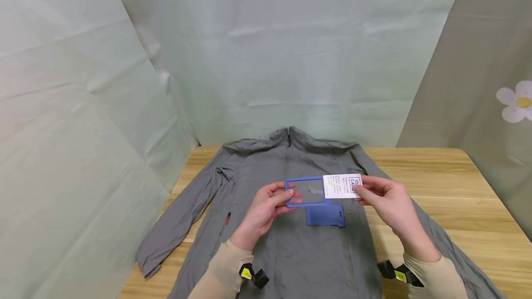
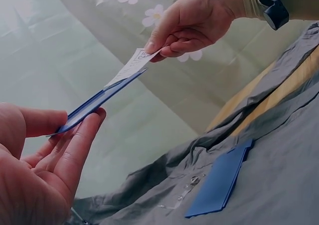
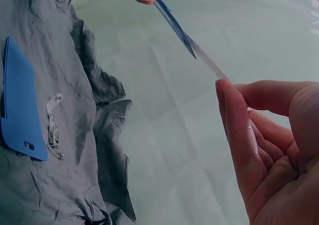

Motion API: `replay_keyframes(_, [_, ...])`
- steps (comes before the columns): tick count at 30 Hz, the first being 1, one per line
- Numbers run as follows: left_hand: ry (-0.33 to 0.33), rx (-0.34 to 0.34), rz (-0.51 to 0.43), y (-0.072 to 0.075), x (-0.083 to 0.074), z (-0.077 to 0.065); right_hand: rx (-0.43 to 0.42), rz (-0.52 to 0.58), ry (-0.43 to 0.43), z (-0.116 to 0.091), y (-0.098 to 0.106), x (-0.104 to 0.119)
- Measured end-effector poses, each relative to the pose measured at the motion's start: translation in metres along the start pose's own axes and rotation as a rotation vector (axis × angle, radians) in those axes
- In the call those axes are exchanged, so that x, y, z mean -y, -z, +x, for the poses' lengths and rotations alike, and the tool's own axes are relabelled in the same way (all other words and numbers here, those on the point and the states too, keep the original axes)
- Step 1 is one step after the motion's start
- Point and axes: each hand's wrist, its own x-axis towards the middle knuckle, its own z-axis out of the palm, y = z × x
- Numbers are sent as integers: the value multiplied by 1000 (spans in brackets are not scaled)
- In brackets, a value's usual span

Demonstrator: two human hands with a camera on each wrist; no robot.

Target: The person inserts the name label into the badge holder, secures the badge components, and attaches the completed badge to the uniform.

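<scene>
Between thumb and fingers, my left hand (image 1: pixel 269 207) pinches the left end of a blue-rimmed badge holder frame (image 1: pixel 304 205) with a clear window. My right hand (image 1: pixel 386 201) pinches the right end of a white card (image 1: pixel 338 186) printed "ID CA…". The card's left edge meets the frame's right end; in the left wrist view the card (image 2: pixel 130 69) lies at a slant over it. How far it is inserted I cannot tell. Below them a blue slotted badge holder piece (image 1: pixel 325 216) lies on the grey jacket (image 1: pixel 257 243). Beside that piece is a clear strap clip (image 3: pixel 53 127).
The jacket is spread over a wooden table (image 1: pixel 449 183), its left sleeve (image 1: pixel 178 223) angled outward. A small red-and-black zipper pull (image 1: pixel 228 218) shows on the jacket's left side. Pale cloth (image 1: pixel 299 59) hangs behind and to the left, with flower-patterned cloth (image 1: pixel 469 82) at right.
</scene>
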Motion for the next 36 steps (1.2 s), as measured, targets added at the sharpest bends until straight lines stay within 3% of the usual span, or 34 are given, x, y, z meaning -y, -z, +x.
replay_keyframes(36, [-12,14,-6,1,-1,0,23,-13,-12,-1,-3,0])
